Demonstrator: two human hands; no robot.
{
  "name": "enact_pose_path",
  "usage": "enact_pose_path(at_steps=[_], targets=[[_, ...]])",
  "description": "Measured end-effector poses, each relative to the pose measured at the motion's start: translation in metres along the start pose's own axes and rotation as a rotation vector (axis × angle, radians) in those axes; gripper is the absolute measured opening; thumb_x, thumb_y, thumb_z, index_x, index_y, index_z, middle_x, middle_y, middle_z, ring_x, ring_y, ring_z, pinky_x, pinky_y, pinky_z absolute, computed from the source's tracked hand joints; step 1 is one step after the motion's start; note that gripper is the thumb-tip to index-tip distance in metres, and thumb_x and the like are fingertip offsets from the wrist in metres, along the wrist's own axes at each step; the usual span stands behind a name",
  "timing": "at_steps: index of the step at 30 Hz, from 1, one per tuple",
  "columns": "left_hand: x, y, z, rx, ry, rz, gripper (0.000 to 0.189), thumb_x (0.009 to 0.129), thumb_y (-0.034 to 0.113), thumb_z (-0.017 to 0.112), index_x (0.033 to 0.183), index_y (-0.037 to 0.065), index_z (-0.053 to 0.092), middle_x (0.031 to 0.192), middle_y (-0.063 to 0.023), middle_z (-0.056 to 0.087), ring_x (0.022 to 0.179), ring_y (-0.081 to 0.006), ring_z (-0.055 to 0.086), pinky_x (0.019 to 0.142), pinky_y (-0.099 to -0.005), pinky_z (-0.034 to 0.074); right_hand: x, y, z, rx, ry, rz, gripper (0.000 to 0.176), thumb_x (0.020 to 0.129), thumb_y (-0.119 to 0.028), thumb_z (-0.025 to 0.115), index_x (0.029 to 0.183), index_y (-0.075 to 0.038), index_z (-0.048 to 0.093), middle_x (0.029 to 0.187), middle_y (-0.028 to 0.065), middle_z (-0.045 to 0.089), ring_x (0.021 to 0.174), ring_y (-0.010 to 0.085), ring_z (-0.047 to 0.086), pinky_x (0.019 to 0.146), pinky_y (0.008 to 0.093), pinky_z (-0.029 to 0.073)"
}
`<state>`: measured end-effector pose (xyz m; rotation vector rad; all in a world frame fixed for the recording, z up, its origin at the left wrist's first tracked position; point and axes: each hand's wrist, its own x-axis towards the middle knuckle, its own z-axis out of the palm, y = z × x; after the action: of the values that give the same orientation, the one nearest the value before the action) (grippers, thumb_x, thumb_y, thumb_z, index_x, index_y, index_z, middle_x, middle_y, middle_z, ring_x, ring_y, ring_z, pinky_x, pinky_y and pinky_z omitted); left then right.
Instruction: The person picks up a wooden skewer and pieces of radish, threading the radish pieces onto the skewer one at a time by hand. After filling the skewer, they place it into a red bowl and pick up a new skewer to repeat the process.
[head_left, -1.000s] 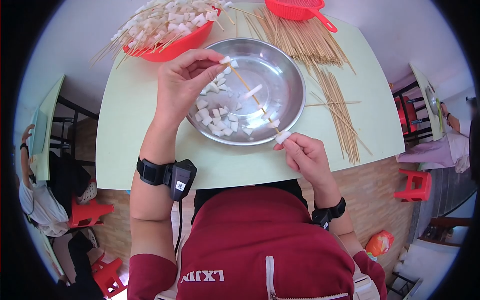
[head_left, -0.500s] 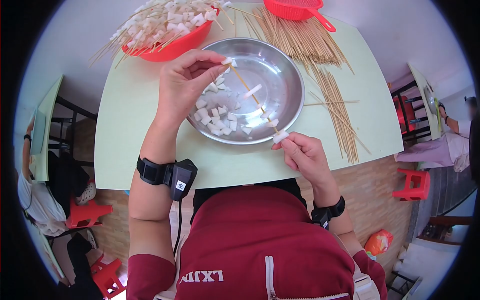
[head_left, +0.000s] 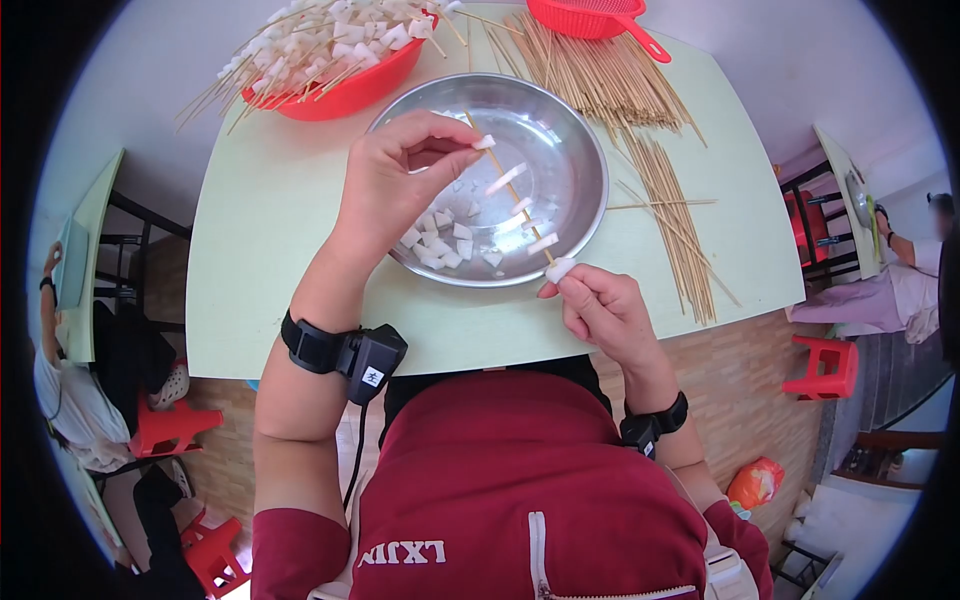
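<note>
Over the round metal basin (head_left: 558,140), a bamboo skewer (head_left: 497,165) runs diagonally with several white pieces spaced along it. My left hand (head_left: 410,175) pinches a small white piece (head_left: 484,142), which sits on the skewer just below its bare upper tip. At the lower end my right hand (head_left: 603,305) is closed around the skewer, beside another white piece (head_left: 560,268) at its fingertips. Loose white chunks (head_left: 440,240) lie in the basin's left and lower part, partly hidden by my left hand.
A red bowl (head_left: 365,90) heaped with filled skewers stands at the back left. Bare bamboo sticks (head_left: 600,80) lie at the back right, with another bundle (head_left: 675,220) nearer. A red strainer (head_left: 590,18) rests behind them. Other people sit at tables on both sides.
My left hand has moved right and slightly down, bringing the pinched white piece down the skewer, so the bare tip now shows above it. My right hand has barely moved.
</note>
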<state>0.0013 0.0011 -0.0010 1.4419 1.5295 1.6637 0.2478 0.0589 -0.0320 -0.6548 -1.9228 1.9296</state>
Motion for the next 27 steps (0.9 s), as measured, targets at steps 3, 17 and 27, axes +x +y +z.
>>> enact_pose_path(at_steps=[3, 17, 27], targets=[[0.0, -0.001, -0.001, -0.03, 0.005, -0.004, 0.015, 0.08, -0.006, 0.064, 0.094, -0.002, 0.063, 0.093, -0.0071, 0.063, 0.087, -0.0143, 0.062, 0.08, -0.0244, 0.051, 0.001, 0.0, 0.002, -0.031, 0.028, 0.001, 0.023, 0.094, -0.017, 0.05, 0.092, 0.001, 0.063, 0.053, -0.0043, 0.042, 0.047, 0.0019, 0.035, 0.043, 0.0195, 0.026], [0.0, -0.004, 0.002, -0.056, 0.003, -0.004, 0.015, 0.079, -0.007, 0.064, 0.094, -0.003, 0.062, 0.094, -0.0069, 0.063, 0.088, -0.0136, 0.062, 0.081, -0.0249, 0.051, 0.0, 0.004, -0.001, 0.028, -0.004, -0.007, 0.025, 0.096, -0.017, 0.045, 0.093, 0.0, 0.062, 0.052, -0.0056, 0.038, 0.047, 0.002, 0.031, 0.043, 0.02, 0.025], [-0.001, -0.002, 0.008, 0.043, 0.08, 0.067, 0.013, 0.078, -0.004, 0.066, 0.09, -0.002, 0.063, 0.089, -0.0057, 0.064, 0.083, -0.0121, 0.063, 0.078, -0.0243, 0.052, 0.001, 0.006, 0.01, -0.169, 0.131, -0.072, 0.019, 0.093, -0.014, 0.052, 0.093, 0.001, 0.063, 0.053, -0.0045, 0.043, 0.048, 0.0019, 0.036, 0.044, 0.0197, 0.027]])
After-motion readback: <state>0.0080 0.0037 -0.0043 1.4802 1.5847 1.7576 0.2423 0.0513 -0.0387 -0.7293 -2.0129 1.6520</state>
